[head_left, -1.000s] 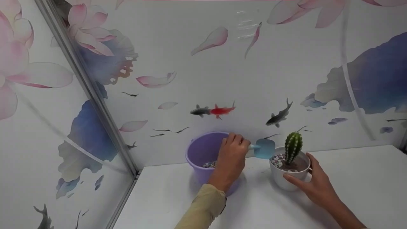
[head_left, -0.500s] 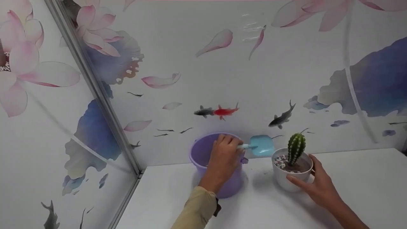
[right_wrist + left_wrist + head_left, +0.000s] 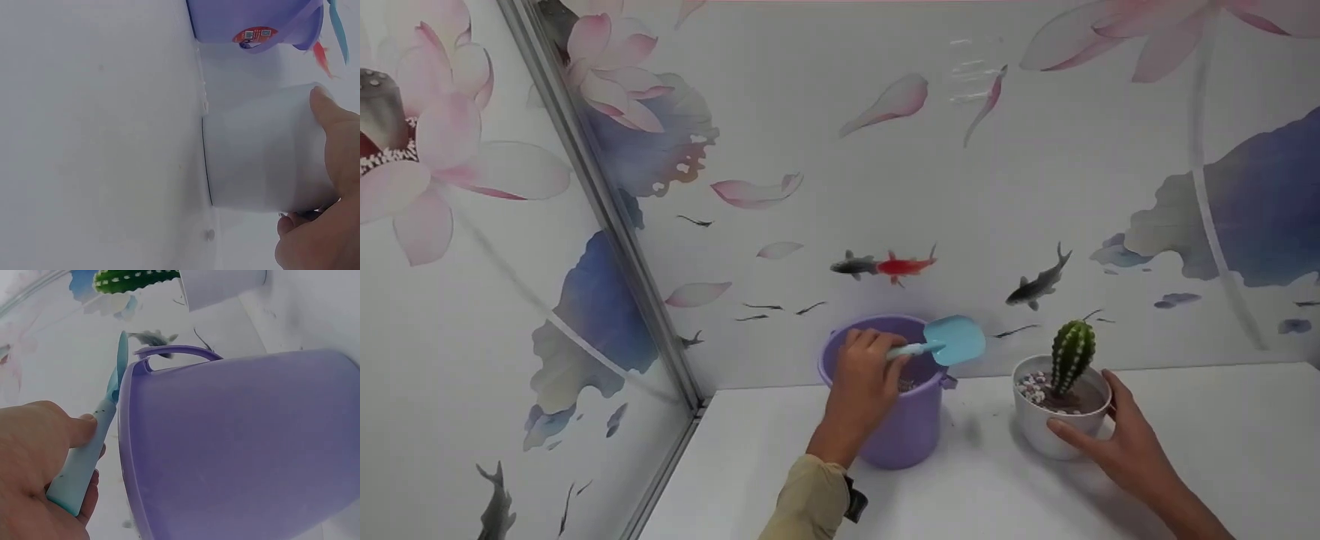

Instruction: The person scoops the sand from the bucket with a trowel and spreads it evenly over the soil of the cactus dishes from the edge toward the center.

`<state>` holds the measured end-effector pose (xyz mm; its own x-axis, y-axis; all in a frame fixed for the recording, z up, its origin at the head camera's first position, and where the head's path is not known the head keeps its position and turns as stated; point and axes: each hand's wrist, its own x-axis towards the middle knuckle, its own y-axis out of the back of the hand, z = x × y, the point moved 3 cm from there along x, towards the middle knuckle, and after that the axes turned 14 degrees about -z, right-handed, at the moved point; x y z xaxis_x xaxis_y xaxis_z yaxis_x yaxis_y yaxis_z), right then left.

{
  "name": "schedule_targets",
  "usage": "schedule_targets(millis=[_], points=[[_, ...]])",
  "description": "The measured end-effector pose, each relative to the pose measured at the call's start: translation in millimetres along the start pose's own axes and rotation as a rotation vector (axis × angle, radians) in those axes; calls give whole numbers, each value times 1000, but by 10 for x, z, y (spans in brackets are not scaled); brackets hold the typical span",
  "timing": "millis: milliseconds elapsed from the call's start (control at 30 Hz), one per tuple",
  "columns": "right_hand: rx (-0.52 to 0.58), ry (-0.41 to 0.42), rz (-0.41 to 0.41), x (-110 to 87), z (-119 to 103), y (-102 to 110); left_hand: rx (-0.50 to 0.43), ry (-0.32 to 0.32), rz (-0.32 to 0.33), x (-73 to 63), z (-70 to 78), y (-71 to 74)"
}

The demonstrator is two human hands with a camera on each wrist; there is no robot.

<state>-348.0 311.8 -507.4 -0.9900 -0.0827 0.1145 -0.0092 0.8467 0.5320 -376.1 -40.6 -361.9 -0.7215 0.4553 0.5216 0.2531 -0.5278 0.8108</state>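
My left hand [image 3: 864, 382] grips the handle of a light-blue toy shovel [image 3: 955, 340] over the rim of a purple bucket [image 3: 901, 427]. The shovel's blade points right and overlaps the bucket's right rim in the head view. Some pebbles [image 3: 907, 385] show inside the bucket. In the left wrist view the thumb lies along the shovel handle [image 3: 84, 464]. My right hand [image 3: 1136, 442] holds a white pot [image 3: 1054, 435] at its right side, thumb in front and fingers behind. A green cactus [image 3: 1072, 357] stands in the pot, with small pebbles [image 3: 1033, 386] on the soil's left side.
Bucket and pot stand side by side on a white table [image 3: 982, 502], close to the back wall [image 3: 885, 187] printed with fish and lotus. A side panel [image 3: 495, 300] with a metal edge strip borders the left. The bucket's handle [image 3: 183, 350] hangs at its rim.
My left hand has drawn the shovel left, from beside the pot's rim back over the bucket. The right hand keeps its hold on the pot. The head view has shifted slightly.
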Motion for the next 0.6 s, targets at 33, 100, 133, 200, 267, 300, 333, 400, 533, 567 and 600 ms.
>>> schedule_targets(millis=[33,100,133,200,267,300,333,400,533,567,600], points=[[-6,1,10,-6,-5,5,-13,12,-4,-14,-22,9],[-19,2,33,-17,-19,19,-27,19,-2,-41,-61,26],[-24,5,47,-23,-30,28,-31,22,-2,-55,-80,34],[-33,9,80,-36,-61,46,-29,22,4,-81,-117,48],[-37,25,121,-56,-107,60,-19,24,10,-107,-155,57],[-39,39,148,-68,-137,69,-17,27,13,-119,-173,62],[-41,57,179,-83,-172,80,-14,29,18,-132,-190,67],[-46,90,257,-117,-256,103,-12,39,24,-158,-221,80],[-27,147,431,-205,-474,155,-28,60,33,-202,-271,107],[-15,164,469,-227,-535,165,-35,69,31,-212,-284,113],[-1,183,501,-250,-597,171,-42,76,29,-222,-297,118]])
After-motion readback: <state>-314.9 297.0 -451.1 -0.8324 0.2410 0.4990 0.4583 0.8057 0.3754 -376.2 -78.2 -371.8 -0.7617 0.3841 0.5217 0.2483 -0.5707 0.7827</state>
